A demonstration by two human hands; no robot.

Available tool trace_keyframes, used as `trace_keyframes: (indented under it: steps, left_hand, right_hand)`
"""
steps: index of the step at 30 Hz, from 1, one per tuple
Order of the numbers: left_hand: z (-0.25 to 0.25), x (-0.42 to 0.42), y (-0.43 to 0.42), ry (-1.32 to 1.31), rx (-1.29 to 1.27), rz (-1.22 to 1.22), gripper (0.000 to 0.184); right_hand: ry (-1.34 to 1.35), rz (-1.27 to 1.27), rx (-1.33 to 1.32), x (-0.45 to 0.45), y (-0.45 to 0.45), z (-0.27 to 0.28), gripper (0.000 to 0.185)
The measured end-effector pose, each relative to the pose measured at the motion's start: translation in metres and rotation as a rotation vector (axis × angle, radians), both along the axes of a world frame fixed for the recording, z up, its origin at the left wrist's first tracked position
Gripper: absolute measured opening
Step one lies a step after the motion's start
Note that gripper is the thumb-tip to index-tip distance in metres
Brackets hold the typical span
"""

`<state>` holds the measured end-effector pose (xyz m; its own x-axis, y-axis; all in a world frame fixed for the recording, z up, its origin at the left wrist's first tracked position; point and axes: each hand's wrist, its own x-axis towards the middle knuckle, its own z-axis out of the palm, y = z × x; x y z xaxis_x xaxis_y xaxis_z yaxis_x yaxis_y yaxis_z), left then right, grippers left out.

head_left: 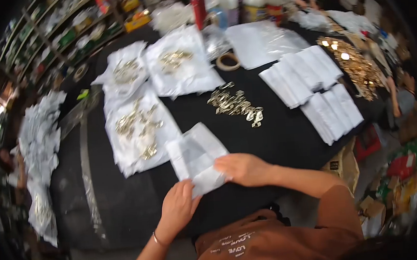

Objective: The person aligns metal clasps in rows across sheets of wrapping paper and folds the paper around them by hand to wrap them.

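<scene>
A partly folded white paper (198, 152) lies on the black table near its front edge. My left hand (179, 204) has its fingers pressed together on the paper's lower left edge. At the paper's right edge, my right hand (244, 168) holds it with the fingers together. Beyond the paper is a loose pile of small gold-coloured metal pieces (235, 104). More such pieces rest on white sheets (185, 78) at the back and to the left. Several folded white packets (301, 75) are stacked in two groups on the right.
A roll of tape (228, 62) stands behind the loose pile. Crumpled white wrapping (42, 137) runs along the left edge. Gold pieces (354, 66) cover the far right, where other people's arms show. Shelves (33, 50) are at the back left.
</scene>
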<state>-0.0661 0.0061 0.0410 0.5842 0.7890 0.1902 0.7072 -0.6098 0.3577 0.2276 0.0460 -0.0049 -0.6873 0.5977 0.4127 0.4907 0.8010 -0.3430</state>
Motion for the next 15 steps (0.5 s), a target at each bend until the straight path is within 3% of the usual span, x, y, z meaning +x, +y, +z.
trace_keyframes:
  steps: [2,4,6,10,14,15]
  left_hand:
    - [0.009,-0.002,0.015,0.006,-0.029,0.017,0.029]
    - [0.009,-0.005,0.031,-0.044,-0.193,0.088,0.024]
    - [-0.007,-0.009,0.055,-0.258,-0.383,0.165,0.022]
    - [-0.037,-0.007,0.079,-0.201,-0.166,0.273,0.025]
    - [-0.017,0.005,0.066,-0.118,0.342,0.146,0.035]
    - [-0.017,0.005,0.062,-0.116,0.332,0.152,0.035]
  right_hand:
    - [0.057,0.013,0.006,-0.002,0.02,-0.002,0.045]
    - [-0.133,-0.084,-0.245,-0.001,0.038,0.013,0.037]
    - [0.08,-0.132,-0.515,-0.01,0.062,0.035,0.036]
    - [0.025,-0.269,-0.481,-0.025,0.096,0.01,0.028]
    - [0.038,-0.25,0.401,-0.033,0.103,-0.001,0.027]
    - [0.037,-0.244,0.39,-0.036,0.097,-0.002,0.027]
